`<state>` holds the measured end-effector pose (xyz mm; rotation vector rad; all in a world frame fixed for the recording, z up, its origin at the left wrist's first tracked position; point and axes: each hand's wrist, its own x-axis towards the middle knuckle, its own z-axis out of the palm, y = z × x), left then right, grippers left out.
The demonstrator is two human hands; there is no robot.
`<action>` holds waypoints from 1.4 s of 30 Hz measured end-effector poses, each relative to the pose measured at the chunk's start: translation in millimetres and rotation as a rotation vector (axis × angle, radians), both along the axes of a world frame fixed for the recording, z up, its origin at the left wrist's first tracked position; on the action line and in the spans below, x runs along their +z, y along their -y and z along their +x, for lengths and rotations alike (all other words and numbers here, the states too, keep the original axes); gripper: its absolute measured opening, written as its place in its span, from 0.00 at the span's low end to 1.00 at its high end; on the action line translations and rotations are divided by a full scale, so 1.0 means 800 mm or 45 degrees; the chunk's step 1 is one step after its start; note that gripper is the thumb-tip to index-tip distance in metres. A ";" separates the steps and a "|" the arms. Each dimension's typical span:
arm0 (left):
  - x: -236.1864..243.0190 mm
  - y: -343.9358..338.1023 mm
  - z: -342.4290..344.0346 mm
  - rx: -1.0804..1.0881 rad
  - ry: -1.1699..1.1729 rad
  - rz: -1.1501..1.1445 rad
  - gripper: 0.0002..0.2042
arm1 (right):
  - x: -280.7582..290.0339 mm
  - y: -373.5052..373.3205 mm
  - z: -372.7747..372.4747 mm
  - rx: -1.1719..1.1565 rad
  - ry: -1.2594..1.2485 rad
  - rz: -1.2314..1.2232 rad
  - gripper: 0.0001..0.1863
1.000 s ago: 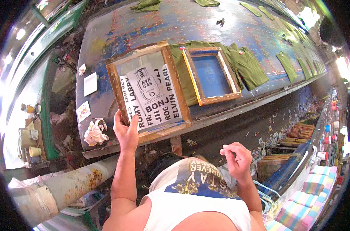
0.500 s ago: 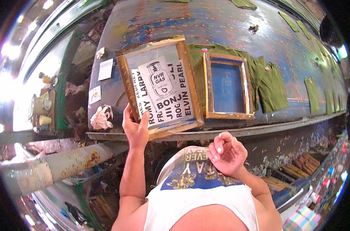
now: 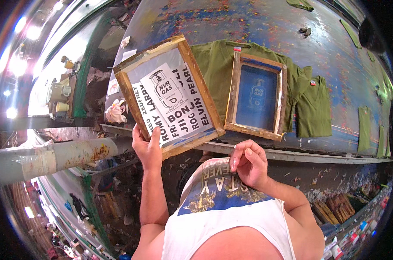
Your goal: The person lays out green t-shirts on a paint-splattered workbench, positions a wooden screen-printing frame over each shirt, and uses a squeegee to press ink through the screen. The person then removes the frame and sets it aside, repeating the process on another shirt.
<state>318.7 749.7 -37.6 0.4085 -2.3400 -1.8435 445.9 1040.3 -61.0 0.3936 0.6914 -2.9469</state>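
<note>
My left hand (image 3: 148, 146) grips the near edge of a wooden-framed printing screen (image 3: 169, 95) with black lettering and a bottle drawing on its white mesh, holding it tilted over the table edge. My right hand (image 3: 248, 164) is loosely curled near my chest, below the table edge, holding nothing I can see. A second wooden-framed screen (image 3: 257, 96) with a blue mesh lies flat on an olive-green shirt (image 3: 214, 65) spread on the long paint-stained table (image 3: 291, 30).
More green shirts (image 3: 314, 108) lie in a row along the table to the right. A crumpled rag (image 3: 115, 112) and paper notes sit at the table's left end. A taped pipe (image 3: 53, 154) runs at left; a shelf with cups (image 3: 60, 93) stands beyond.
The view has swung so the table sits more level. My left hand keeps its hold on the lettered screen; my right hand has risen and curled closer to the table edge.
</note>
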 end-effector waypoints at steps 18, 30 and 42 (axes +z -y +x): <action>0.004 0.014 0.012 0.070 0.031 -0.028 0.24 | 0.014 0.004 -0.003 -0.009 -0.009 0.072 0.15; 0.006 0.016 0.000 0.014 -0.005 -0.047 0.25 | 0.015 0.010 0.000 -0.081 -0.063 0.124 0.13; 0.004 0.031 -0.007 -0.035 -0.010 0.005 0.24 | 0.019 0.035 0.008 -0.130 -0.051 0.182 0.13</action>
